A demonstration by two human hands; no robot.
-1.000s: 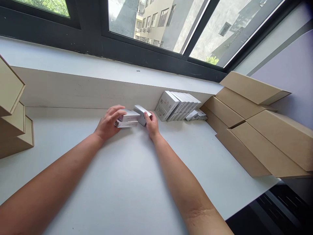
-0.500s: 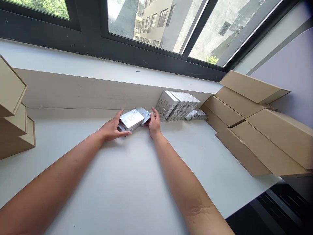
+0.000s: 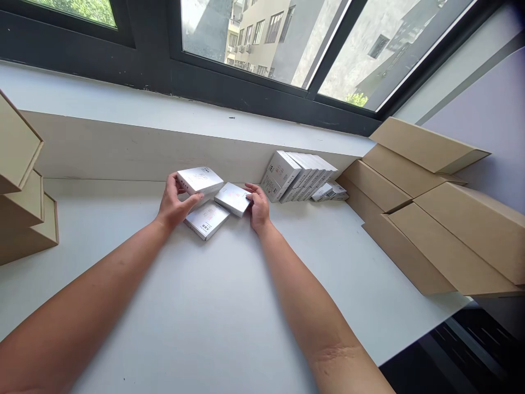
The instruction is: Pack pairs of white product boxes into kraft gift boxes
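My left hand (image 3: 174, 203) grips a small white printed box (image 3: 200, 179) by its left end, thumb along the near side, and holds it raised above the table. Between the fingers and thumb of my right hand (image 3: 258, 207) is the right end of a second white box (image 3: 232, 198). A third white box (image 3: 207, 220) lies flat on the table below these two, printed face up. Right of my right hand, a row of several similar white boxes (image 3: 283, 172) leans against the low wall under the sill.
Small boxes (image 3: 328, 191) lie beyond the row's right end. Brown cardboard boxes (image 3: 443, 235) are stacked at the right, and more brown boxes (image 3: 24, 219) at the left edge. The white table (image 3: 197, 306) runs along a dark-framed window (image 3: 246, 82).
My left hand has lifted its box up and left, off the one beneath, which now shows on the table. The box in my right hand has come nearer and is more visible.
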